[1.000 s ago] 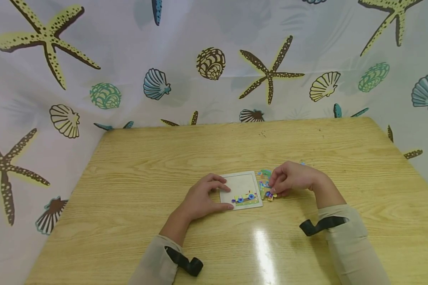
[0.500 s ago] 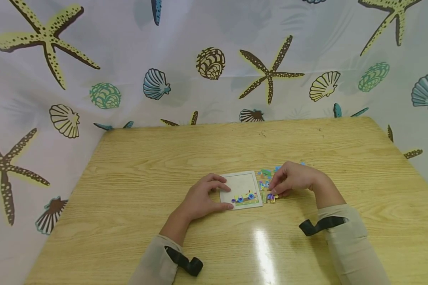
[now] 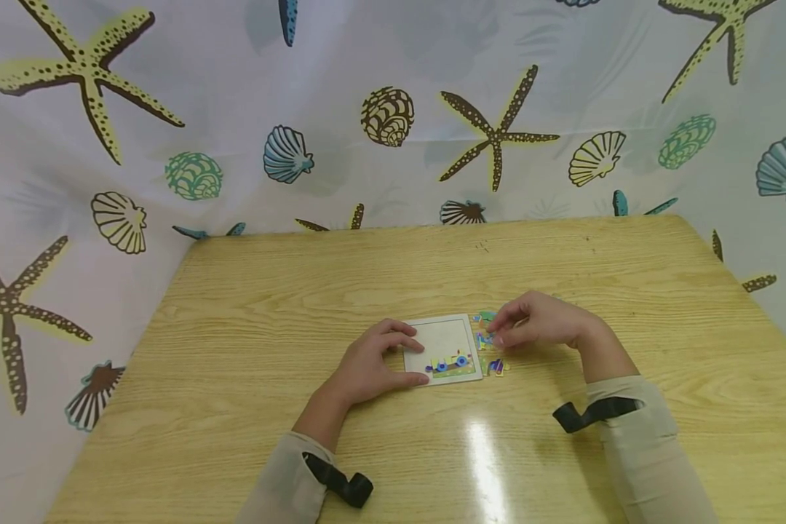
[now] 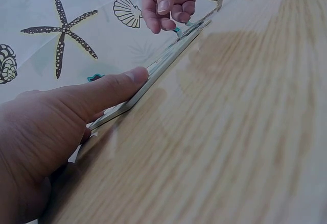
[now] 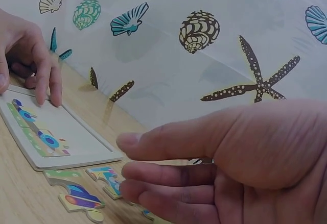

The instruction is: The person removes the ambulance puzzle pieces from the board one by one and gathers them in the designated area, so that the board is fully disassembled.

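A pale puzzle tray [image 3: 437, 336] lies on the table, with joined pieces showing a yellow and blue vehicle picture [image 5: 38, 132] along its near side. My left hand [image 3: 370, 364] holds the tray's left end, thumb [image 4: 120, 87] on the near rim and fingertips over the far side. Just right of the tray, my right hand [image 3: 542, 322] hovers over loose puzzle pieces, fingers loosely bent and nothing visible between thumb and fingertips. A purple and orange puzzle piece [image 5: 82, 196] lies close to the tray corner. Beside it is a blue puzzle piece [image 5: 104, 178], partly hidden by the right fingers.
Further loose pieces, one of them green [image 3: 487, 316], lie beside the tray and partly under the right hand. The wooden table [image 3: 288, 291] reaches back to a white curtain [image 3: 340, 65] printed with starfish and shells.
My right hand has let go of the purple puzzle piece near the tray's corner and has risen slightly away over the blue pieces. The left hand and tray stay in place.
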Tool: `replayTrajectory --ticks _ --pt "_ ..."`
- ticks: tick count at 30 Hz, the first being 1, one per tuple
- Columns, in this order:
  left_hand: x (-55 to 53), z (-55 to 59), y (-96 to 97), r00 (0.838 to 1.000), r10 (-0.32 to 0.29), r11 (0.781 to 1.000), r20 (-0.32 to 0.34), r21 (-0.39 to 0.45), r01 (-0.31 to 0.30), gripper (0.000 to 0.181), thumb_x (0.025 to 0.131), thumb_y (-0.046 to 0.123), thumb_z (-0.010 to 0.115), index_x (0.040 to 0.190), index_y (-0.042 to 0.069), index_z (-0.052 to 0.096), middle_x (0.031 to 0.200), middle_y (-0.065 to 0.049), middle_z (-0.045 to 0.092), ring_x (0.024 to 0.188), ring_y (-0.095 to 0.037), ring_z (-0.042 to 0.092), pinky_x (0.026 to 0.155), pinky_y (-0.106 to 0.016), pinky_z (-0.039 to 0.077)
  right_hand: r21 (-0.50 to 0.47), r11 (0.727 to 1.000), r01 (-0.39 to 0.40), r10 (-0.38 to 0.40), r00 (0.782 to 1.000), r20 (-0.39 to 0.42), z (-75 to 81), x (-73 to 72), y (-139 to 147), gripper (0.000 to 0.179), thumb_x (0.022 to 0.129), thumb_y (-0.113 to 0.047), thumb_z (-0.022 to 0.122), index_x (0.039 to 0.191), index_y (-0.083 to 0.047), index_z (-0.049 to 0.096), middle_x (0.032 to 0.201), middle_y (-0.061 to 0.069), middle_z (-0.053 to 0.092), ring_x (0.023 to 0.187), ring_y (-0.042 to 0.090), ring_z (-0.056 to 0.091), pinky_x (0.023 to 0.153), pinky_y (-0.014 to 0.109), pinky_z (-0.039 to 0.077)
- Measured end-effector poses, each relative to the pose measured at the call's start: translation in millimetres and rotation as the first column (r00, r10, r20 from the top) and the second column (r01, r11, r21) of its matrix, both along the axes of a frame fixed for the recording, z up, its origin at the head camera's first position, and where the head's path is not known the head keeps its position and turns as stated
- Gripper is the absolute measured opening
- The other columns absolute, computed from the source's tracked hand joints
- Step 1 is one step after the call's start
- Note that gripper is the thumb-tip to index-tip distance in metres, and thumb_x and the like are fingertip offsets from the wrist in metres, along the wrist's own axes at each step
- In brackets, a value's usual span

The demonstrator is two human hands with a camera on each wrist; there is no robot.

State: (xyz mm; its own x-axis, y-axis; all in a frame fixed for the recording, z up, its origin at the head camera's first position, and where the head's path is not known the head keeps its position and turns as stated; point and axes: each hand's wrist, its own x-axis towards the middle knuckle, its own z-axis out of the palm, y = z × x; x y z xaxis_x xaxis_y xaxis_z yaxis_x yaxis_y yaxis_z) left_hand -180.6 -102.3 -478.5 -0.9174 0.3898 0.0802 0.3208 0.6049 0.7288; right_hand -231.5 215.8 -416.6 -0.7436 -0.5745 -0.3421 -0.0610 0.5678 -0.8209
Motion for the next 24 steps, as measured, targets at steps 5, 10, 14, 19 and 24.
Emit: replayTrajectory --ticks 5,10,14,19,24 --pt "0.2 -0.1 0.0 1.0 0.0 1.0 -0.005 -0.004 0.0 0.04 0.071 0.041 0.09 0.105 0.026 0.076 0.128 0.009 0.06 0.123 -0.015 0.056 0.099 -0.036 0.05 -0.041 0.999 -0.003 0.003 1.0 -0.004 -1.9 -1.5 -0.8 0.03 0.091 -0.018 0.073 0.115 0.001 0.071 0.103 0.01 0.072 0.091 0.02 0.07 0.084 0.036 0.059" --pt "0.5 0.6 0.4 1.0 0.002 1.0 -0.005 -0.01 -0.002 0.04 0.071 0.04 0.09 0.105 0.025 0.076 0.129 0.008 0.06 0.124 -0.015 0.056 0.099 -0.036 0.05 -0.076 0.997 -0.005 0.006 1.0 0.003 -4.6 -1.2 -4.7 0.031 0.092 -0.018 0.072 0.116 0.001 0.071 0.108 0.014 0.072 0.093 0.022 0.071 0.085 0.037 0.059" --pt "0.8 1.5 0.8 1.0 0.003 1.0 0.001 -0.011 -0.003 0.039 0.071 0.04 0.09 0.105 0.024 0.077 0.129 0.007 0.06 0.124 -0.016 0.055 0.1 -0.037 0.05 -0.093 0.996 -0.012 0.013 1.0 0.01 -5.5 0.4 -9.2 0.03 0.093 -0.016 0.071 0.117 0.002 0.07 0.111 0.015 0.071 0.093 0.022 0.073 0.084 0.037 0.06" --pt "1.4 1.9 0.7 1.0 0.003 1.0 0.0 -0.017 -0.003 0.039 0.072 0.04 0.09 0.105 0.024 0.077 0.129 0.007 0.06 0.124 -0.016 0.056 0.101 -0.038 0.049 -0.108 0.994 -0.013 0.016 1.0 0.022 -7.5 1.1 -13.9 0.03 0.093 -0.016 0.071 0.116 0.002 0.07 0.114 0.017 0.07 0.094 0.024 0.073 0.083 0.036 0.06" --pt "1.3 1.8 0.6 1.0 0.001 1.0 -0.003 -0.017 -0.001 0.039 0.072 0.04 0.09 0.104 0.024 0.077 0.129 0.007 0.06 0.125 -0.017 0.055 0.103 -0.04 0.047 -0.114 0.993 -0.032 0.036 0.999 0.033 -8.0 2.0 -19.3 0.03 0.093 -0.017 0.071 0.116 0.002 0.07 0.111 0.013 0.07 0.09 0.02 0.071 0.083 0.035 0.06"
